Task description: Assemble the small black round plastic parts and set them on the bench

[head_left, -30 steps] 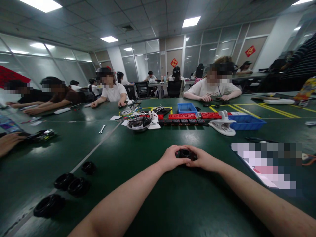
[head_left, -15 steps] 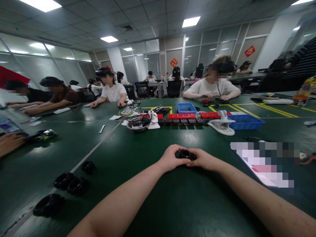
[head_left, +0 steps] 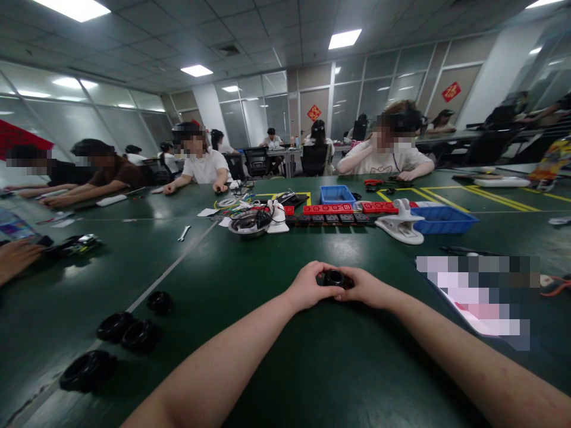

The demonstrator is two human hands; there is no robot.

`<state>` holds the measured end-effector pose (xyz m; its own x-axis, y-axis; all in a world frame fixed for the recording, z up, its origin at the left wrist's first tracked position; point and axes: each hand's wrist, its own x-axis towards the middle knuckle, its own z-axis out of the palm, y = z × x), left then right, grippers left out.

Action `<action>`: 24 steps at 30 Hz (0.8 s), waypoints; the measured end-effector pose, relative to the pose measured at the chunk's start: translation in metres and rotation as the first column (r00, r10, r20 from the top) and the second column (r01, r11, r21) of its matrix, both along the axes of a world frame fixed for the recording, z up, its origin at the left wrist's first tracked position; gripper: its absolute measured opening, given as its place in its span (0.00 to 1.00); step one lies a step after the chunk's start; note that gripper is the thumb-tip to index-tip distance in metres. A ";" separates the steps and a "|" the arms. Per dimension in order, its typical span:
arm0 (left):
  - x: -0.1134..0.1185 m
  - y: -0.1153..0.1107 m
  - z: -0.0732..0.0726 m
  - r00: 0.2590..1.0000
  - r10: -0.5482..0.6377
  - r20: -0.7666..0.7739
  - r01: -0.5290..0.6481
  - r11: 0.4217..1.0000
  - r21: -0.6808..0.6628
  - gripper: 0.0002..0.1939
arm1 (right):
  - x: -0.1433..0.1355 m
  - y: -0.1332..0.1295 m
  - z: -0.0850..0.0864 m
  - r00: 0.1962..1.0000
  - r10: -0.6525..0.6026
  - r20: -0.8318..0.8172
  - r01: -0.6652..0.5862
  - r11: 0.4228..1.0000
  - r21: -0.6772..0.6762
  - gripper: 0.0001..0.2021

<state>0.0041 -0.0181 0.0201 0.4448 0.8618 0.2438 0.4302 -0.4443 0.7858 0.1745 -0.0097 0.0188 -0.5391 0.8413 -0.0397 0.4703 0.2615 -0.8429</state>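
Observation:
Both hands meet around a black ring-shaped part (head_left: 334, 277) with a round opening facing up, at the middle of the green table (head_left: 285, 374). My left hand (head_left: 311, 286) curls round its left side, thumb along the near side. From the right, my right hand (head_left: 366, 288) closes on it, its thumb touching the left thumb. The fingers hide much of the part. Off to the left lie several similar thick black rings: a small one (head_left: 159, 302), two side by side (head_left: 116, 326), and a bigger one (head_left: 88, 371) nearest me.
Ahead stand a metal bowl (head_left: 248, 224) of cables, red power strips (head_left: 328, 209), a white clamp stand (head_left: 404, 224) and a blue bin (head_left: 444, 220). A wrench (head_left: 184, 233) lies left; a lit, blurred-out screen (head_left: 477, 297) is at right. Co-workers sit across and left.
My hands keep nearly the same hold on the black part. Across the table, a person in white has raised one hand toward the head.

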 end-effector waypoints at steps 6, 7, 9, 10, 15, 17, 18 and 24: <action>0.005 -0.003 -0.004 0.996 0.093 0.006 -0.093 0.995 0.041 0.20 | -0.005 0.000 -0.008 0.978 -0.160 0.132 0.134 0.974 0.183 0.15; 0.007 -0.004 -0.005 0.992 0.127 -0.005 -0.127 0.991 0.048 0.20 | -0.006 0.001 -0.011 0.970 -0.191 0.152 0.154 0.962 0.224 0.14; 0.009 -0.005 -0.006 0.980 0.198 -0.026 -0.196 0.979 0.060 0.20 | -0.010 0.000 -0.014 0.947 -0.257 0.195 0.193 0.935 0.297 0.14; 0.010 -0.006 -0.007 0.973 0.227 -0.033 -0.224 0.972 0.064 0.20 | -0.012 -0.001 -0.015 0.931 -0.292 0.218 0.213 0.922 0.323 0.14; 0.014 -0.008 -0.009 0.949 0.314 -0.037 -0.310 0.948 0.072 0.19 | -0.024 -0.011 -0.013 0.809 -0.479 0.340 0.318 0.844 0.432 0.11; 0.015 -0.008 -0.011 0.944 0.328 -0.038 -0.325 0.942 0.080 0.18 | -0.027 -0.015 -0.011 0.771 -0.515 0.374 0.317 0.820 0.476 0.10; 0.015 -0.008 -0.011 0.944 0.329 -0.038 -0.325 0.942 0.085 0.18 | -0.028 -0.017 -0.010 0.763 -0.518 0.387 0.306 0.816 0.490 0.10; 0.006 -0.003 -0.009 0.979 0.206 -0.004 -0.204 0.974 0.098 0.19 | -0.019 -0.014 -0.008 0.882 -0.365 0.297 0.228 0.883 0.409 0.18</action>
<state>0.0100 -0.0209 0.0113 0.2650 0.9079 0.3249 0.5310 -0.4186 0.7367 0.1555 -0.0241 0.0105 -0.2672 0.9519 0.1498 0.8218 0.3063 -0.4804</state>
